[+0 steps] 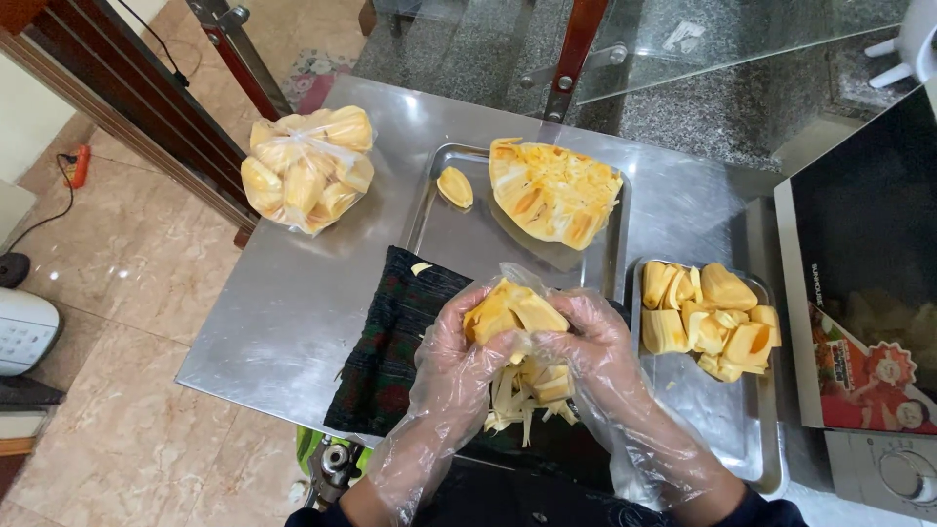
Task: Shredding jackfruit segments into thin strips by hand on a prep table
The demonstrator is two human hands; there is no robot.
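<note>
head view: left hand [459, 356] and right hand [586, 337], gloved, both grip a yellow, stringy jackfruit piece [512, 312].

clear plastic bag [308, 168] of yellow fruit back left, red-white carton [872, 381] right edge

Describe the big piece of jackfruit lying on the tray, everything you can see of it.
The big jackfruit piece is a thick wedge, cut face up, pale yellow with deeper orange pods set among stringy fibres. It lies flat in the far right corner of the steel tray. A single loose pod sits apart to its left. Neither gloved hand touches it.
</note>
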